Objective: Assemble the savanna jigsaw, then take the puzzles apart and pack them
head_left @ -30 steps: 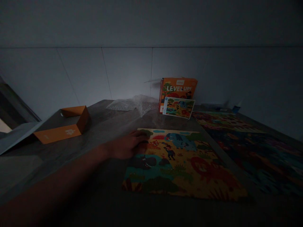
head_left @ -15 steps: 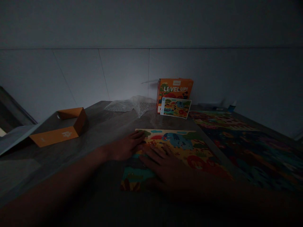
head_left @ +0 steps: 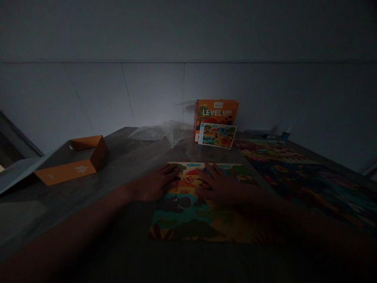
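Note:
A colourful jigsaw puzzle [head_left: 188, 230] with animals, trees and water lies flat on the grey table in front of me. My left hand [head_left: 154, 182] rests at its upper left edge, fingers stretched out over the border. Across the upper middle of the picture lies my right hand [head_left: 224, 186], its fingers spread and flat, covering part of the design. Neither hand holds anything. The lower right of the puzzle is very dark and partly hidden by my right forearm.
Behind the puzzle stands an orange box [head_left: 216, 106] with a picture card [head_left: 217, 136] leaning on it. Bubble wrap [head_left: 165, 131] lies beside it. An open orange box tray [head_left: 67, 173] sits at left. More puzzles [head_left: 312, 184] lie at right, below a small bottle [head_left: 285, 135].
My right hand has moved up and to the right across the puzzle, uncovering the hippo and water area. My left hand has stayed at the upper left edge.

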Demonstrator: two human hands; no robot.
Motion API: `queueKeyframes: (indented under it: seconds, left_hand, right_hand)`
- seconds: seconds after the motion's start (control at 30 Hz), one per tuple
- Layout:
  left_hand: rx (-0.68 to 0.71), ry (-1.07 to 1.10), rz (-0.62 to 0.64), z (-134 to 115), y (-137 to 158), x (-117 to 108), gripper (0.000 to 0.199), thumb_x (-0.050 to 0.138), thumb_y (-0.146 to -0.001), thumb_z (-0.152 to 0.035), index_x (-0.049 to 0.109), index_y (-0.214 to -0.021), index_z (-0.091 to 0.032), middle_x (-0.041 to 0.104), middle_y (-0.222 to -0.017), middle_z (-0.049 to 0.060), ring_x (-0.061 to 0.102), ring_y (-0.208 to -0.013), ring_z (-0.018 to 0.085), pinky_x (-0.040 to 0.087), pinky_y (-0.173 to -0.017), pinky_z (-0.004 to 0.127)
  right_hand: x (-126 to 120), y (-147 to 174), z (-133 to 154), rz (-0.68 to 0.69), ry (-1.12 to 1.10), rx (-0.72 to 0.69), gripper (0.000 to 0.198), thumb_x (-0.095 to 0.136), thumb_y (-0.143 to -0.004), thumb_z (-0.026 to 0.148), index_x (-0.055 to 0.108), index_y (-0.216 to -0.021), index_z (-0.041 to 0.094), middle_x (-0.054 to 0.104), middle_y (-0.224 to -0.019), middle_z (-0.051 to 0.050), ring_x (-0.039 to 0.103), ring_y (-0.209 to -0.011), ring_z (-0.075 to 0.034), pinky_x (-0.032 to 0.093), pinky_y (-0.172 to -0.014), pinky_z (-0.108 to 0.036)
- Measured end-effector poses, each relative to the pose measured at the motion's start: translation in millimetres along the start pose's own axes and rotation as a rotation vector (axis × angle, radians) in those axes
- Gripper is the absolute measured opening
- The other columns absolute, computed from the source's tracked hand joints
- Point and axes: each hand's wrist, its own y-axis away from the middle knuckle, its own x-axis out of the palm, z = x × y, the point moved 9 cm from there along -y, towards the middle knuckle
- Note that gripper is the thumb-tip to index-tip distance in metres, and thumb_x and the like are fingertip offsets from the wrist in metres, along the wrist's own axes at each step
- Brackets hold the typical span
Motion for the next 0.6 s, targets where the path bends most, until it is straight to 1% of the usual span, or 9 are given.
queueKeyframes:
  seconds: [0.1,0.2,0.3,0.37,0.5,0.6]
  left_hand:
    - [0.002,0.029,-0.001,0.2,0.5,-0.4,0.057,0.026,-0.103,-0.043,0.033,-0.149,-0.008,0.026,-0.157,0.019,0.015,-0.148,0.032,0.022,-0.119,0.052]
    - [0.017,0.039,-0.047,0.0,0.6,-3.2,0.054,0.030,-0.103,-0.042,0.036,-0.147,-0.013,0.032,-0.156,0.016,0.021,-0.147,0.031,0.025,-0.118,0.052]
    - [0.021,0.012,-0.057,0.2,0.5,-3.2,0.053,0.029,-0.103,-0.043,0.037,-0.147,-0.015,0.035,-0.155,0.014,0.023,-0.146,0.030,0.026,-0.119,0.049]
    - [0.021,-0.005,-0.048,0.4,0.5,-2.3,0.054,0.028,-0.103,-0.043,0.036,-0.148,-0.015,0.034,-0.155,0.014,0.022,-0.147,0.029,0.026,-0.119,0.047]
    - [0.031,-0.014,-0.049,-0.4,0.6,-2.3,0.053,0.027,-0.103,-0.043,0.034,-0.149,-0.016,0.035,-0.155,0.013,0.022,-0.147,0.029,0.026,-0.118,0.048]
    - [0.023,-0.015,-0.044,0.6,0.3,-1.7,0.054,0.026,-0.103,-0.044,0.034,-0.149,-0.015,0.034,-0.155,0.014,0.021,-0.147,0.029,0.025,-0.119,0.048]
  right_hand:
    - [-3.5,-0.6,-8.8,0.012,0.015,0.075,0.087,0.024,-0.085,0.080,0.011,-0.155,0.031,-0.006,-0.163,-0.013,-0.010,-0.145,-0.043,0.008,-0.102,-0.080]
    - [-7.2,-3.0,-16.4,-0.009,0.034,0.114,0.087,0.023,-0.085,0.080,0.009,-0.155,0.032,-0.005,-0.163,-0.012,-0.008,-0.145,-0.043,0.012,-0.103,-0.078]
    - [-6.0,-7.1,-22.6,-0.016,0.038,0.113,0.090,0.022,-0.083,0.082,0.006,-0.155,0.032,-0.005,-0.163,-0.011,-0.006,-0.145,-0.044,0.015,-0.105,-0.075]
    - [-5.0,-9.6,-25.6,-0.029,0.044,0.100,0.091,0.021,-0.081,0.084,0.006,-0.155,0.033,-0.004,-0.163,-0.011,-0.006,-0.145,-0.045,0.015,-0.104,-0.076]
    - [-3.7,-12.4,-27.9,-0.041,0.051,0.074,0.092,0.022,-0.080,0.085,0.007,-0.155,0.034,-0.002,-0.163,-0.012,-0.004,-0.145,-0.047,0.014,-0.105,-0.075]
    - [-3.8,-13.4,-30.4,-0.050,0.050,0.094,0.092,0.022,-0.080,0.086,0.009,-0.155,0.033,-0.002,-0.164,-0.011,-0.003,-0.144,-0.048,0.015,-0.105,-0.076]
